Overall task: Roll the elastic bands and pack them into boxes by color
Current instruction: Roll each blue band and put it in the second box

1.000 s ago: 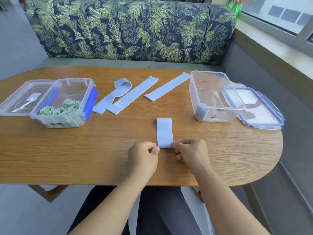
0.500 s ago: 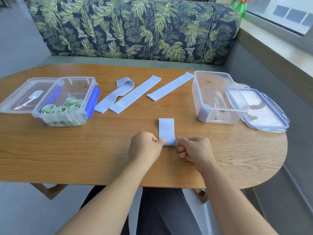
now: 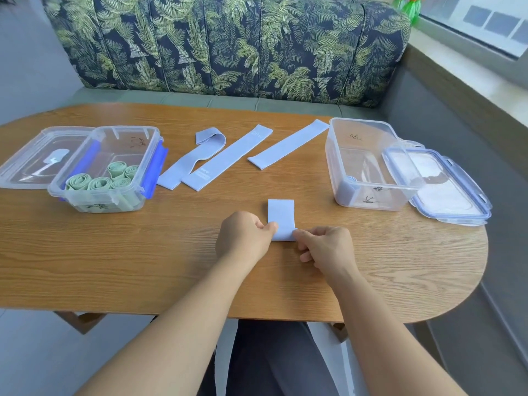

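Looking down from the head camera, a person is sitting at a wooden table (image 3: 114, 267) with both bare forearms reaching forward.

Both hands are working at the near end of a pale blue band (image 3: 281, 215). The band is lying flat on the table just in front of the person, with its far end pointing away. The left hand (image 3: 245, 235) is pinching the band's near left corner with curled fingers and thumb. The right hand (image 3: 325, 250) is pinching the near right corner in the same way. The fingers are hiding the near edge, so how much is rolled cannot be told.

Farther back, three flat bands (image 3: 228, 158) of the same blue are lying side by side at a slant. The leftmost one is folding over on itself at its far end.

At the left, an open left box (image 3: 125, 128) of clear plastic is holding several green rolls (image 3: 100, 182), which are crowding its near end. Its left lid (image 3: 34, 158) is lying just beside it.

At the right, an open right box (image 3: 368, 195), also clear, is holding one blue roll (image 3: 347, 190) in its near left corner. Its right lid (image 3: 445, 190) is resting against the box's right side.

A leaf-print sofa (image 3: 228, 44) is standing behind the table.
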The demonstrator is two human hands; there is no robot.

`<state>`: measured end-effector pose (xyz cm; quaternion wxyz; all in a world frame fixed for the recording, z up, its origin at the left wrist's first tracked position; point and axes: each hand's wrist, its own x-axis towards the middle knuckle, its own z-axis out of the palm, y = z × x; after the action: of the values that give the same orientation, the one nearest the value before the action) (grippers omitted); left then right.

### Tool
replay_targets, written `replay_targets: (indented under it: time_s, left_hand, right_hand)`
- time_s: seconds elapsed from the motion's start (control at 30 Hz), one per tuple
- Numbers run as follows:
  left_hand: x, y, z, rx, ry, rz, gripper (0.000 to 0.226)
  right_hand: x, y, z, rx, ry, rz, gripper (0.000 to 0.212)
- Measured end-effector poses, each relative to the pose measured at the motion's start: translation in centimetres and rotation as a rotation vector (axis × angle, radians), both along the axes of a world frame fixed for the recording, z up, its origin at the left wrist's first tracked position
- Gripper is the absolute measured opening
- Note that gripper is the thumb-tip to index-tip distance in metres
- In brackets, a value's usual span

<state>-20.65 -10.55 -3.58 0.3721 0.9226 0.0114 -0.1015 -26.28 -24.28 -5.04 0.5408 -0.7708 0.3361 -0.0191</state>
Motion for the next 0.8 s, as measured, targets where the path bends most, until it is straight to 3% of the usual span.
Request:
replay_targets:
  time_s: [0.1, 0.23, 0.33, 0.6, 0.8]
  left_hand:
    - [-0.7, 0.5, -1.2, -0.092, -0.072, 0.012, 0.034]
    - [-2.1, 1.0, -2.1, -0.268, -0.16, 0.027, 0.013]
    - [-2.7, 0.7, -2.4, -0.296, -0.177, 0.019, 0.017]
    - [-1.1, -0.2, -1.4, -0.23, -0.054, 0.104, 0.004]
    - [0.2, -0.5, -0.6, -0.163, 0.033, 0.109, 0.014]
  right_hand:
    - [0.4, -0.1, 0.1, -0.002, 0.024, 0.0, 0.025]
    - [0.9, -0.2, 0.2, -0.001, 0.052, -0.007, 0.024]
    - [1.2, -0.2, 0.4, 0.006, 0.062, -0.015, 0.024]
    - [1.4, -0.3, 0.6, 0.035, 0.048, -0.011, 0.024]
    - [0.0, -0.1, 0.1, 0.094, -0.016, -0.03, 0.015]
